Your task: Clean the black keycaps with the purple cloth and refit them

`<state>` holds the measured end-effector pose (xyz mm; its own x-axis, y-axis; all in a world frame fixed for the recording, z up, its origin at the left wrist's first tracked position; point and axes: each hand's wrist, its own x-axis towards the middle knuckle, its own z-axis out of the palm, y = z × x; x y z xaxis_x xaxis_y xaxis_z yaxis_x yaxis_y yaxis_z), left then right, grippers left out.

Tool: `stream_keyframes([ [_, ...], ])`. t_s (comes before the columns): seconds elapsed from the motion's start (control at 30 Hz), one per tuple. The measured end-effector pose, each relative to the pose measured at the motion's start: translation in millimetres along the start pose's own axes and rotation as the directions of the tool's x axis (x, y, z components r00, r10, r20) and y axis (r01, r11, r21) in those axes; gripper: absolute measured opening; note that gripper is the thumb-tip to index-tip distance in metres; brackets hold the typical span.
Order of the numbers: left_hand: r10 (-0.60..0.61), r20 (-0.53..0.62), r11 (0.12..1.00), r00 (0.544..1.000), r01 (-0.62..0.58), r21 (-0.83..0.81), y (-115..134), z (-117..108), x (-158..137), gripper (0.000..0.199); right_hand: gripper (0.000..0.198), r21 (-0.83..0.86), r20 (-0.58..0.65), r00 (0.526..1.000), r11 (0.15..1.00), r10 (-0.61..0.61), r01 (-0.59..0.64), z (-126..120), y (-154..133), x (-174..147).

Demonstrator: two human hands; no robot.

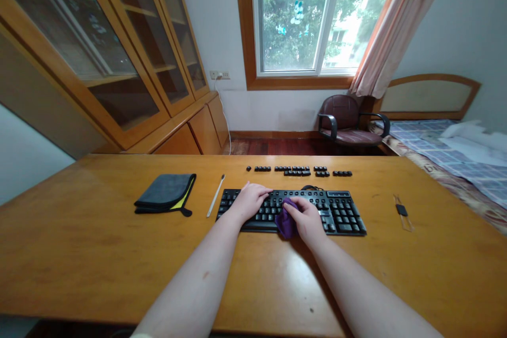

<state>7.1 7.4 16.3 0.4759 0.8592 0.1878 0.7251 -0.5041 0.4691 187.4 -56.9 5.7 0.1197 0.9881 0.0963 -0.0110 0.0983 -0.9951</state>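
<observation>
A black keyboard (346, 216) lies across the wooden desk in front of me, with keycaps off along its upper part. My left hand (250, 200) rests on its left half, fingers stretched out over the keys. Bunched in my right hand (309, 217) is a purple cloth (285, 223), pressed against the middle of the keyboard and hanging over its near edge. Behind the keyboard, loose black keycaps (297, 172) stand in short rows on the desk. My hands and the cloth hide some of the keys.
Left of the keyboard lie a thin white brush (216, 195) and a folded grey cloth (164, 193) with a yellow inside. A small black wire keycap puller (401, 210) is on the right. Beyond the desk (99, 253) stand an armchair (344, 119) and a bed (447, 140).
</observation>
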Motion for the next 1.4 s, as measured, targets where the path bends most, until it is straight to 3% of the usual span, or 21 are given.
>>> stream_keyframes([
  [0.33,0.076,-0.023,0.997,0.997,-0.076,0.031,-3,2,-2,0.024,0.02,-0.001,0.006,1.0,1.0,0.009,-0.009,0,-1,0],
  [1.13,-0.004,-0.002,1.0,1.0,0.004,-0.003,1,-2,-1,0.024,0.022,-0.056,0.015,1.0,0.998,0.002,-0.001,-1,-2,-1],
  [1.27,-0.016,0.004,0.999,1.0,0.016,0.04,4,-2,-1,0.024,0.024,-0.053,0.008,1.0,0.999,-0.008,0.009,0,-1,-1],
  [1.4,0.063,-0.019,0.99,0.998,-0.06,0.128,10,-1,-3,0.028,0.024,-0.056,0.011,1.0,0.998,-0.014,0.014,0,-3,-1],
])
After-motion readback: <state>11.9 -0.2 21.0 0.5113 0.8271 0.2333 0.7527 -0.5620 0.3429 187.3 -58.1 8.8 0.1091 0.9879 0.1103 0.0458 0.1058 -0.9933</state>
